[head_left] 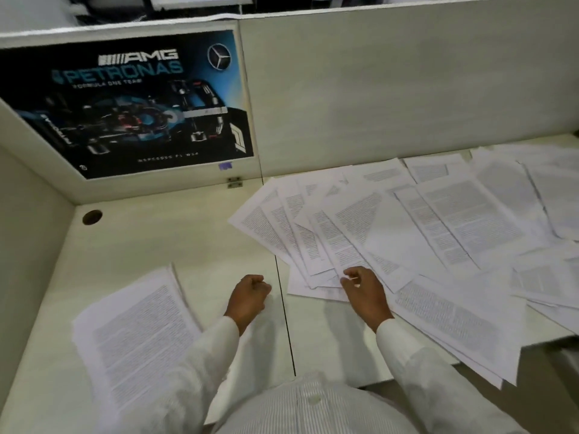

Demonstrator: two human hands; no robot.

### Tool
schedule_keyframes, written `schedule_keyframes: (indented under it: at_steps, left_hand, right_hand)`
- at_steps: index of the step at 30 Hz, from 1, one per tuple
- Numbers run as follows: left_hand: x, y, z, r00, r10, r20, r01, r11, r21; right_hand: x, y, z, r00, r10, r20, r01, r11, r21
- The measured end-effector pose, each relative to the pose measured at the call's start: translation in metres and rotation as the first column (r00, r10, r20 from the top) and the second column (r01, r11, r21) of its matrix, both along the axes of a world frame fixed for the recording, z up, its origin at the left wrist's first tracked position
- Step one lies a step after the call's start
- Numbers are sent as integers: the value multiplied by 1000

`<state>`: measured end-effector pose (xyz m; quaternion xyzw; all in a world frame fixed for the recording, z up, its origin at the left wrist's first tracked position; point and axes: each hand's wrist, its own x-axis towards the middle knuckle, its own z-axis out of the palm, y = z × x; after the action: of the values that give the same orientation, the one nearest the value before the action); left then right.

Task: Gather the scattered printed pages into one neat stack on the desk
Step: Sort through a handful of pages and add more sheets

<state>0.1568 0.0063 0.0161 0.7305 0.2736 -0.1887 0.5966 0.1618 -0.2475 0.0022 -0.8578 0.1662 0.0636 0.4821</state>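
Hovering over bare bench (200, 245), my left grip (249, 297) is fisted empty, my right grip (365, 291) curled narrow at the scattered pages' (423, 220) near edge, stack (138, 343) leftward.

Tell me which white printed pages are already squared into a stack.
The pile of white printed pages by the left sleeve, alone left of the desk seam; the pages right of it lie fanned and overlapping.

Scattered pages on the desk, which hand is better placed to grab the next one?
Right. The right hand already rests on the scattered pages, while the left hand sits curled over bare desk, nearer the stack.
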Motion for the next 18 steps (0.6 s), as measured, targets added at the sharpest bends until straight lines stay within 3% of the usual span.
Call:
schedule_keyframes:
  at_steps: [3,5,9,14,18]
  left_hand:
    - [34,-23,-1,999,27,-31,-28,999,-24]
    - [54,-33,-4,993,82,-89,-88,994,-64]
    - [86,-49,-11,971,190,-146,-206,973,-104]
    - [110,-51,-19,921,326,-214,-352,931,-96]
    - [117,-56,-9,924,324,-204,-359,918,-167]
  right_hand:
    - [20,-20,-10,999,-49,19,51,990,-128]
    - [34,-33,-16,995,-85,-50,76,985,-157]
    - [50,-54,-25,974,-53,-220,21,989,-146]
    - [65,-77,-32,963,19,-267,-42,996,-80]
    - [72,-88,-37,960,61,-271,-74,997,-37]
